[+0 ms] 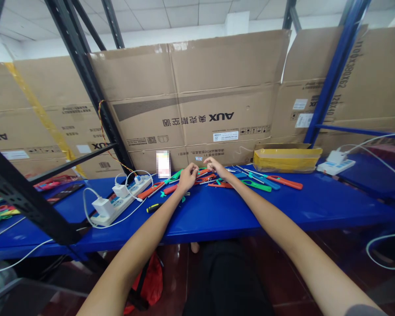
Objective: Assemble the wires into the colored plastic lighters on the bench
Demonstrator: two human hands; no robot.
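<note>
A: What are the hands over?

B: A spread of slim hand tools (pixel 250 180) on a blue steel shelf (pixel 217 215). They have thin metal shafts and chunky plastic handles.

A: How many?

B: I count four red-orange handles, two green and one blue at least. Near the hands they overlap, so the exact total is hard to tell. There's also one screwdriver (pixel 153 208) with a black and yellow handle, lying apart, nearer the shelf's front edge.

A: And the fingers?

B: The left hand (pixel 187 177) has its fingers bunched and curled, just above the tools. The right hand (pixel 216 166) is half open, fingertips curving toward the left hand. Whether either has hold of something thin, I cannot tell.

A: What else is there?

B: Two white power strips: one (pixel 120 204) left of the tools, with two white chargers (pixel 110 197) plugged in, and one (pixel 335 166) further right. Between the tools and that second strip sits a yellow-lined cardboard box (pixel 286 159). Flattened AUX cartons (pixel 197 101) stand behind.
</note>
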